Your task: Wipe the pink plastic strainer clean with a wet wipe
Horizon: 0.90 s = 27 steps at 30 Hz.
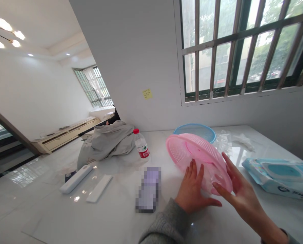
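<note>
A pink plastic mesh basket (192,145) is tipped up over the white table, one side raised. My right hand (243,193) grips its right rim, thumb across the near face and fingers round the outer edge. Against the lower part of the basket lies my left hand (193,193), open, fingers stretched upward and thumb pointing right. Behind the pink basket, and partly covered by it, rests a blue mesh basket (194,129). Left of my left hand is a flat, pixel-blurred purple object (148,189), its kind unclear.
A bottle with a red cap (141,144) stands near a grey cloth (113,139). Farther left lie a white long case (76,179) and a flat white strip (99,188). On the right are a blue wipes pack (281,176) and crumpled clear plastic (225,140). A barred window is above.
</note>
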Available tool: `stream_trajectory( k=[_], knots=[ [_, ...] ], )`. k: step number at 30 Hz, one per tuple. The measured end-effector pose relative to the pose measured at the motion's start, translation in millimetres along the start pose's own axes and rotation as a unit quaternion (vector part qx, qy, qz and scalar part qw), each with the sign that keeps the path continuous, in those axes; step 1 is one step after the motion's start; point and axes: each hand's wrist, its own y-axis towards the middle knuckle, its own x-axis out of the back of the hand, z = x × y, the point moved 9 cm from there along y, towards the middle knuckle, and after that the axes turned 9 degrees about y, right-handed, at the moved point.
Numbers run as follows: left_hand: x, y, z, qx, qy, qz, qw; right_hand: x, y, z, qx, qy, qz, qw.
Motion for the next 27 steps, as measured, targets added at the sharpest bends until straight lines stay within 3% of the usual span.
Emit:
stream_trajectory(
  k=[5, 9, 17, 23, 27],
  knots=[
    [1.9, -4.0, -2.3, 0.006, -0.052, 0.081, 0.995, 3.4, 1.8, -1.1, -0.015, 0.005, -0.004, 1.000],
    [5.5, -3.1, -4.7, -0.004, -0.065, 0.061, 0.996, 7.9, 4.5, 1.0, -0.020, 0.002, -0.011, 1.000],
    [-4.0, 2.0, 11.8, 0.044, 0.040, -0.040, 0.997, -1.0, -0.8, -1.9, -0.004, 0.000, 0.000, 1.000],
    [12.2, -2.1, 29.5, 0.095, 0.083, -0.139, 0.982, -15.9, -9.1, -5.1, -0.004, 0.007, 0.032, 0.999],
    [33.4, -8.8, 41.8, 0.148, 0.107, -0.220, 0.958, -20.8, -13.1, -11.3, -0.028, 0.001, 0.057, 0.998]
  ],
)
